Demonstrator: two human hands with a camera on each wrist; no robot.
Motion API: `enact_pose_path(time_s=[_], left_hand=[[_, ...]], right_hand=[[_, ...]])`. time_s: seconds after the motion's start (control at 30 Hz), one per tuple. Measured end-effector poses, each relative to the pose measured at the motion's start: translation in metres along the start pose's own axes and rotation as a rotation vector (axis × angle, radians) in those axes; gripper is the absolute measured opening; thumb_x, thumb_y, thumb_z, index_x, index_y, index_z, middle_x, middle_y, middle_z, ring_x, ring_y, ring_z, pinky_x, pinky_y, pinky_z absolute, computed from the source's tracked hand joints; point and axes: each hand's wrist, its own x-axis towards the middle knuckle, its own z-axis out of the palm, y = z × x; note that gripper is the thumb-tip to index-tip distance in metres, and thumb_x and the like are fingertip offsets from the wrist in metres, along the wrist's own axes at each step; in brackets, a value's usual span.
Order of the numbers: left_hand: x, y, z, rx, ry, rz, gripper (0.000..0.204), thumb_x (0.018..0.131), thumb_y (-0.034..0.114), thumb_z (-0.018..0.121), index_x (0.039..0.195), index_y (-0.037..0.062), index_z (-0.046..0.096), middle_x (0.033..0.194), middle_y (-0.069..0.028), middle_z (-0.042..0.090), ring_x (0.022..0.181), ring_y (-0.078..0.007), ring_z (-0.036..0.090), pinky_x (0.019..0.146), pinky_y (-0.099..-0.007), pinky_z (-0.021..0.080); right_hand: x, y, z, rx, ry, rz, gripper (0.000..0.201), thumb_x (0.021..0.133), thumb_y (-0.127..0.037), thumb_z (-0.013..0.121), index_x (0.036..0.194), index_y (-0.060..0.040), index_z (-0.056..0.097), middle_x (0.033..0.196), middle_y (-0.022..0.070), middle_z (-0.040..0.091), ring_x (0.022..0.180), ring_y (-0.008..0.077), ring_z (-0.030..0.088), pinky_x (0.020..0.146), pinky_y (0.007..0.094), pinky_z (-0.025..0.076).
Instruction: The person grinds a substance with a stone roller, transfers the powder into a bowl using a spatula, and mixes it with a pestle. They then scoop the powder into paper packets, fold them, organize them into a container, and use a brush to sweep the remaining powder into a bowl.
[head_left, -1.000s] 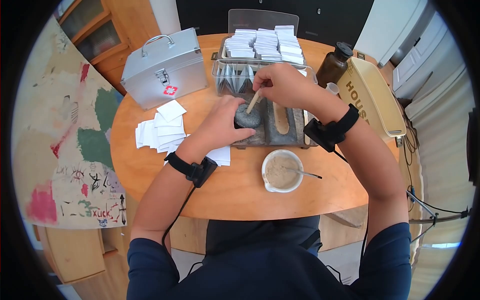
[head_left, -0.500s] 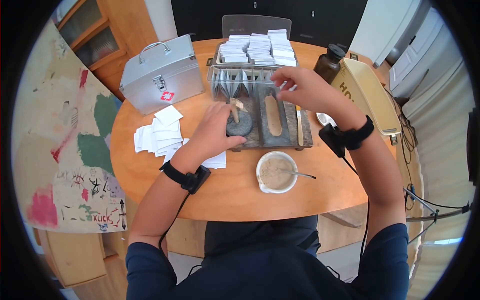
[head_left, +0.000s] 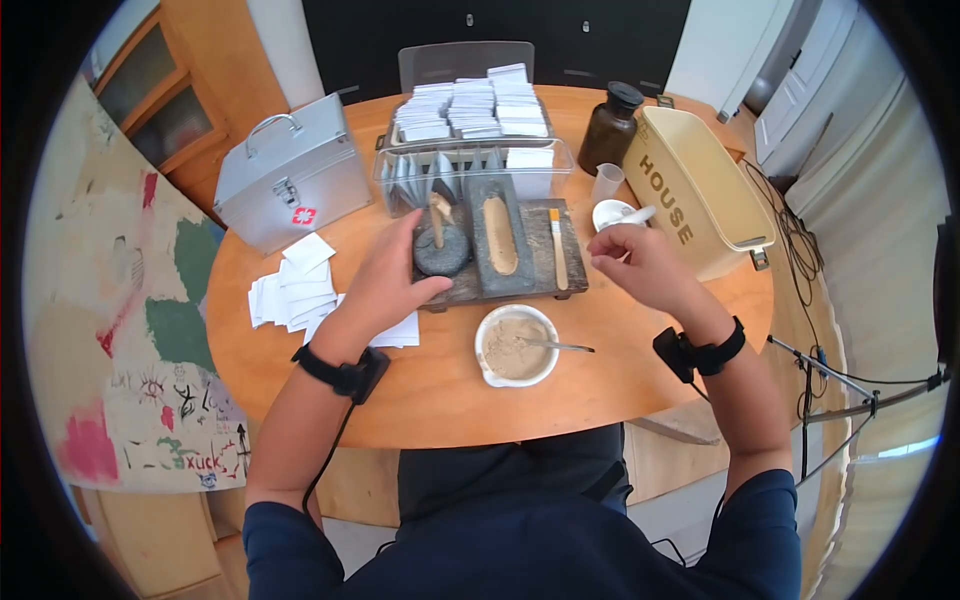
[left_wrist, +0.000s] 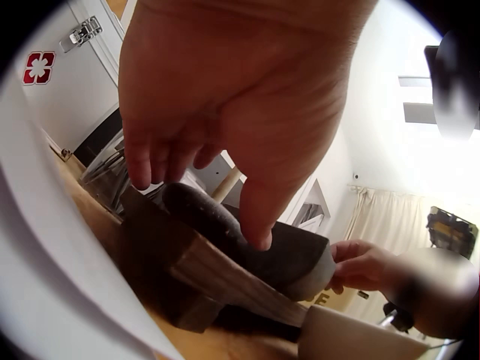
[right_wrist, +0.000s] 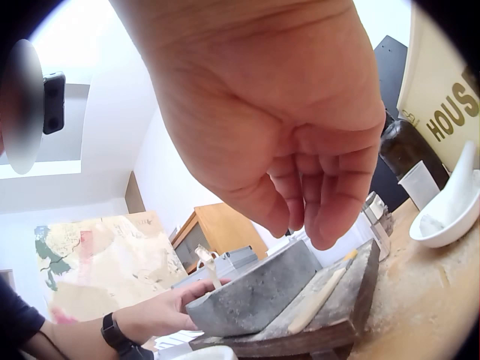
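My left hand (head_left: 375, 285) is spread at the left side of a round grey stone wheel (head_left: 443, 252). Its thumb lies along the near edge and the fingers reach round the far left, straight rather than curled. A wooden handle (head_left: 437, 222) stands up from the wheel's middle. Beside it on the dark wooden board (head_left: 540, 240) sits a long stone trough (head_left: 500, 240) with tan powder in its groove. My right hand (head_left: 645, 268) hangs over the right of the table, holding nothing, fingers loosely bent. A small white dish (head_left: 612, 212) with a thick white handle lies just beyond it.
A wooden-handled brush (head_left: 559, 255) lies on the board. In front stands a white bowl (head_left: 517, 345) of tan powder with a spoon. White paper packets (head_left: 305, 290) and a silver case (head_left: 295, 175) are left; a brown bottle (head_left: 608, 130), plastic cup (head_left: 606, 182) and cream bin (head_left: 700, 190) right.
My right hand has let go of the wheel's wooden handle and moved right and nearer, beside the white dish. The left hand has stayed at the stone wheel. The head view has shifted.
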Motion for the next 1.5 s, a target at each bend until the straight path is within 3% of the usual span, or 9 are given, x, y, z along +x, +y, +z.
enact_pose_path(time_s=[0.1, 0.27, 0.57, 0.7, 0.87, 1.03, 1.17, 1.23, 1.5], left_hand=[[-0.014, 0.013, -0.014, 0.11, 0.087, -0.019, 0.059, 0.079, 0.022, 0.077, 0.128, -0.0006, 0.054, 0.131, -0.0209, 0.055, 0.124, -0.038, 0.049, 0.106, -0.0433, 0.039], [-0.042, 0.03, -0.018, 0.202, 0.104, 0.102, 0.024, 0.082, 0.011, 0.071, 0.103, 0.0028, 0.063, 0.114, -0.0155, 0.062, 0.11, -0.0366, 0.056, 0.095, -0.0416, 0.044], [-0.044, 0.058, 0.008, -0.151, 0.001, -0.151, 0.026, 0.085, 0.006, 0.068, 0.11, 0.0006, 0.062, 0.109, -0.0101, 0.064, 0.099, -0.0178, 0.061, 0.079, -0.0292, 0.05], [-0.046, 0.056, 0.012, -0.14, -0.081, -0.172, 0.024, 0.086, 0.006, 0.067, 0.108, -0.0001, 0.061, 0.106, -0.0089, 0.063, 0.096, -0.0162, 0.061, 0.079, -0.0284, 0.05], [-0.048, 0.058, 0.025, -0.258, -0.058, -0.255, 0.026, 0.088, 0.006, 0.066, 0.113, 0.0015, 0.058, 0.107, -0.0061, 0.062, 0.095, -0.0131, 0.06, 0.08, -0.026, 0.05], [-0.038, 0.059, 0.03, -0.698, -0.079, -0.434, 0.028, 0.094, 0.01, 0.062, 0.119, 0.0024, 0.055, 0.109, -0.0037, 0.06, 0.095, -0.0095, 0.058, 0.083, -0.0244, 0.049], [-0.038, 0.063, 0.025, -0.532, -0.113, -0.457, 0.03, 0.095, 0.013, 0.063, 0.122, 0.0023, 0.054, 0.11, -0.0043, 0.06, 0.098, -0.0094, 0.057, 0.084, -0.025, 0.049], [-0.041, 0.055, 0.029, -0.575, -0.128, -0.473, 0.034, 0.095, 0.014, 0.062, 0.125, 0.0013, 0.053, 0.111, -0.0054, 0.06, 0.101, -0.0108, 0.057, 0.086, -0.0263, 0.049], [-0.029, 0.064, 0.038, -0.993, -0.044, -0.68, 0.052, 0.096, 0.018, 0.061, 0.14, -0.0038, 0.042, 0.127, -0.0154, 0.055, 0.11, -0.022, 0.059, 0.096, -0.0335, 0.05]], right_hand=[[-0.012, 0.005, 0.004, -0.208, 0.015, 0.061, 0.013, 0.086, -0.014, 0.07, 0.09, -0.0022, 0.069, 0.08, 0.0099, 0.069, 0.073, 0.0245, 0.066, 0.067, 0.0333, 0.053], [-0.02, 0.023, 0.021, -0.378, 0.079, -0.322, 0.014, 0.08, -0.005, 0.066, 0.094, -0.0073, 0.069, 0.084, 0.0088, 0.065, 0.076, 0.0276, 0.065, 0.067, 0.039, 0.054], [-0.007, 0.023, 0.029, -0.527, 0.008, -0.622, 0.029, 0.075, -0.002, 0.068, 0.104, -0.0068, 0.067, 0.105, 0.0055, 0.06, 0.1, 0.0247, 0.059, 0.076, 0.0365, 0.053], [-0.016, 0.026, 0.022, -0.456, 0.144, -0.603, 0.026, 0.074, -0.001, 0.069, 0.099, -0.0073, 0.068, 0.097, 0.0058, 0.061, 0.094, 0.0255, 0.061, 0.074, 0.0371, 0.054], [-0.014, 0.053, 0.005, -0.557, 0.298, -0.234, 0.009, 0.079, -0.006, 0.067, 0.087, -0.006, 0.068, 0.086, 0.0111, 0.065, 0.082, 0.0318, 0.065, 0.07, 0.0407, 0.054], [-0.013, 0.048, -0.013, -0.527, 0.259, -0.217, 0.007, 0.082, -0.008, 0.066, 0.087, -0.0044, 0.067, 0.083, 0.0121, 0.066, 0.079, 0.0326, 0.065, 0.067, 0.0422, 0.053], [-0.03, 0.009, -0.004, -0.402, 0.073, -0.413, 0.008, 0.087, -0.011, 0.064, 0.087, -0.0033, 0.067, 0.081, 0.0143, 0.066, 0.074, 0.0341, 0.064, 0.064, 0.0416, 0.051], [-0.043, -0.006, 0.001, -0.174, 0.062, -0.189, 0.011, 0.089, -0.014, 0.065, 0.087, -0.0027, 0.069, 0.077, 0.0143, 0.066, 0.069, 0.0343, 0.063, 0.061, 0.0398, 0.051], [-0.032, -0.012, 0.026, 0.126, 0.015, -0.006, 0.015, 0.09, -0.011, 0.064, 0.097, 0.0016, 0.068, 0.082, 0.014, 0.07, 0.072, 0.0229, 0.068, 0.065, 0.0327, 0.053]])
